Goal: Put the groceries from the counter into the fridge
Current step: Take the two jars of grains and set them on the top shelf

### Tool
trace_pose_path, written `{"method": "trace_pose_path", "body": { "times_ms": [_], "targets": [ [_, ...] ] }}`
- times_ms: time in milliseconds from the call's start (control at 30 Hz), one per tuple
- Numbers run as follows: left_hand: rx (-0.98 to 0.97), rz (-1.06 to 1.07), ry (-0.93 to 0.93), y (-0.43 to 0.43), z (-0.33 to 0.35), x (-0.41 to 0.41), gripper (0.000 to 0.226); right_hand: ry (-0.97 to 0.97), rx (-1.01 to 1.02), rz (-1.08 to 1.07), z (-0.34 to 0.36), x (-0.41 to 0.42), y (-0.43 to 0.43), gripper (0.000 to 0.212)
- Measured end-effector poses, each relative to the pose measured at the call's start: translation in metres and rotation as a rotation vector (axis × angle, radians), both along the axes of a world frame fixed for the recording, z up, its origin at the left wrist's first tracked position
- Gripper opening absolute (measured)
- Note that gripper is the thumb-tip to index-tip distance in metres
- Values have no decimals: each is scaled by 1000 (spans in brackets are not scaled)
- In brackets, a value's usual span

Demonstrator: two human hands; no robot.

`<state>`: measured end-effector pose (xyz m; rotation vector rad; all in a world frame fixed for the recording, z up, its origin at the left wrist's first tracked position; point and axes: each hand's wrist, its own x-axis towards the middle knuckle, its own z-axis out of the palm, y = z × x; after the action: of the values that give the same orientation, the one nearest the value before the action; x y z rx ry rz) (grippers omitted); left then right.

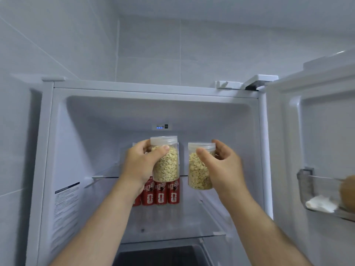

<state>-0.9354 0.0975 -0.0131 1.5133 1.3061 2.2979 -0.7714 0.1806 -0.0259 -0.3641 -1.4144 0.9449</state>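
Observation:
The fridge (59,131) stands open in front of me. My left hand (139,164) grips a clear plastic jar of oats (167,164) with a translucent lid, held up at the level of the top glass shelf (104,177). My right hand (222,166) grips a second, like jar of oats (197,173) just to the right, slightly lower. Both jars are upright and hang in the air in front of the shelf's edge. Several red drink cans (160,192) stand on the shelf below, partly hidden by my left hand and its jar.
The fridge door (317,135) is swung open at the right; its clear bin (315,189) holds a brown round item (347,191) and a white packet (320,205). A lower glass shelf (219,236) and a dark drawer (163,256) sit below. A label (65,210) is on the left inner wall.

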Motion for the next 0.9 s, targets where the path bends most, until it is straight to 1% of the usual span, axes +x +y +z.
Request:
{"method": "trace_pose_path", "body": {
  "times_ms": [133, 200, 267, 367, 500, 700, 900],
  "targets": [
    [-37, -82, 50, 26, 12, -28, 13, 15, 11, -75, 11, -20, 22, 65],
    [-70, -94, 71, 39, 16, -41, 15, 19, 45, -85, 15, -29, 34, 52],
    [-105, -100, 93, 51, 21, -53, 11, 0, 87, -84, 19, -37, 44, 37],
    [-141, -104, 110, 65, 29, -63, 7, -14, 107, -111, 23, -45, 59, 27],
    [-188, -92, 118, 81, 36, -65, 7, -33, 100, -125, 30, -52, 77, 26],
    [-303, -50, 118, 109, 34, -78, 17, -88, 75, -153, 34, -59, 103, 28],
    [-382, -60, 220, 126, 36, -85, 39, -123, 79, -128, 35, -68, 129, 26]
  ]
}}
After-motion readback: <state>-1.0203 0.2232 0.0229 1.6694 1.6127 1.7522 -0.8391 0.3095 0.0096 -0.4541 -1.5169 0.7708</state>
